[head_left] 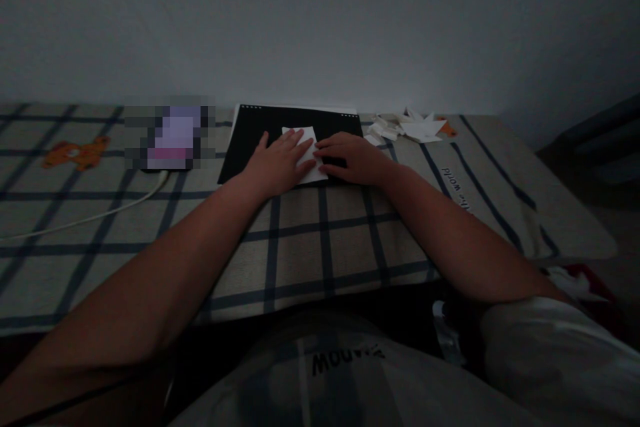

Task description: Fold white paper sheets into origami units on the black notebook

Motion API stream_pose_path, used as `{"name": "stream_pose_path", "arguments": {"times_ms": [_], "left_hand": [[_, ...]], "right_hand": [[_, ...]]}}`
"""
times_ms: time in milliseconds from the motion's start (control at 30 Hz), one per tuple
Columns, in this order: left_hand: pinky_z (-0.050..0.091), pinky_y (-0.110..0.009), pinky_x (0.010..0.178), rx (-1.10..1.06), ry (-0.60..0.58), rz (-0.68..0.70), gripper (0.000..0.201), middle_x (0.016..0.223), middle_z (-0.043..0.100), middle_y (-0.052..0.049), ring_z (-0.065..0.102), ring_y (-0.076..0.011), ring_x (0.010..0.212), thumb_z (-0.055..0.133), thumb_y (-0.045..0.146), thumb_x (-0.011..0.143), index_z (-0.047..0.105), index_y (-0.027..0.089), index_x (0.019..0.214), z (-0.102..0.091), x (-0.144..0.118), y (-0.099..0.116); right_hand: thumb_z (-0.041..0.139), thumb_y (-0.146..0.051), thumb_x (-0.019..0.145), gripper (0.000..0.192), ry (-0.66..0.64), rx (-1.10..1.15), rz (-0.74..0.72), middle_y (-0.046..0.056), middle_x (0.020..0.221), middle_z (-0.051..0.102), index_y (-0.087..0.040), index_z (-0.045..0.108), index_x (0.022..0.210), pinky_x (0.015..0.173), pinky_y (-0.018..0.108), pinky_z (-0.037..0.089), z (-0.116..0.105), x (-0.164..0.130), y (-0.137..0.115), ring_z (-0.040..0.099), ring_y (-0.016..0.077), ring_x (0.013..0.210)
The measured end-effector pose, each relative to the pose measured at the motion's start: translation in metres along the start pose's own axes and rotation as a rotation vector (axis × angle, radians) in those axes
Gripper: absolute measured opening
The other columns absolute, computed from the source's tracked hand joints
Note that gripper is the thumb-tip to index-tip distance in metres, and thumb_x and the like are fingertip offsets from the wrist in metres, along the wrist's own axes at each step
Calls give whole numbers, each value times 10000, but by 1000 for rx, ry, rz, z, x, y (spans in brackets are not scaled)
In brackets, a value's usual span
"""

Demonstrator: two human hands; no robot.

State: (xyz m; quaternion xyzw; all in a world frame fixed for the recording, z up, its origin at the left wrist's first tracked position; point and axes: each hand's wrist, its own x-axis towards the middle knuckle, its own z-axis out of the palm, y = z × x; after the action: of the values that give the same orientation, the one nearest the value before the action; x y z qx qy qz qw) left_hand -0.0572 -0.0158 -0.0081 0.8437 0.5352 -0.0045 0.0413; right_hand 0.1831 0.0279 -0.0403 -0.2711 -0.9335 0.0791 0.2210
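Note:
A small white sheet of paper (306, 136) lies on a black notebook or folder (250, 137) with punched holes along its far edge. Across the left part of the paper rests my left hand (281, 163), palm down with fingers spread. My right hand (353, 157) comes in from the right, its fingertips on the paper's right edge. Its fingers are stretched out with gaps between them, and the thumb lies near the lower edge. Both palms hide part of the paper and the black cover.
Folded white paper pieces (413, 127) lie right of the black cover. A lit, blurred phone (173, 140) with a white cable (125, 205) is on the left. The checked tablecloth (300, 233) meets a grey wall (300, 27). A red container (590, 280) with white paper stands below right.

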Motion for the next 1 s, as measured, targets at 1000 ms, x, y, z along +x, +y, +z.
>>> {"name": "stream_pose_path", "arguments": {"times_ms": [1000], "left_hand": [[66,-702,1404,9,-4,34,646,1883,271,-128,218,-321,1761,231,464,1202,319,223,1795,3,3,-6]], "right_hand": [[616,-393,1053,440,-33,-67,80,150,1507,739,-191,799,1399,1137,547,479,3,3,-9,651,362,1348]]}}
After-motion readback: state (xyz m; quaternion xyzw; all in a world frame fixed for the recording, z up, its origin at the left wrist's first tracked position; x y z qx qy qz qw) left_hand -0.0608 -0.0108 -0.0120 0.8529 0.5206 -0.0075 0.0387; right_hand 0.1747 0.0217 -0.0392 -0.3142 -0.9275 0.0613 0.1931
